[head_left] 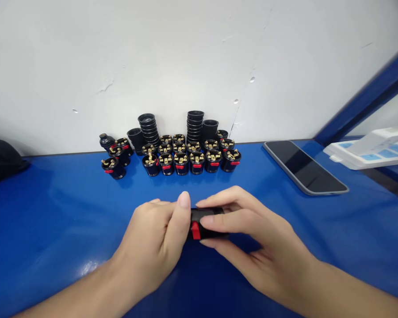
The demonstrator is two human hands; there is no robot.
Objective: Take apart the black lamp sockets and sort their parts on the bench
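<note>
Between my two hands is a black cylindrical electrical connector [196, 215] with a red tab on its side, lying sideways above the table. My left hand [155, 240] is wrapped round its left end, thumb on top, and hides that end. Around the right end, the thumb and fingers of my right hand [252, 232] pinch the black body. Beyond my hands stand rows of similar round black connector parts [181, 164], open at the top, with brass contacts inside and red tabs on many.
Behind these rows, two stacks of black ribbed cups [195, 126] rise near the white wall [172, 57]. A black capped piece [106, 141] sits at their left. Rightward on the blue table [69, 212] lies a phone [305, 167], with a white power strip [361, 154] beyond it. Something black [3, 161] is far left.
</note>
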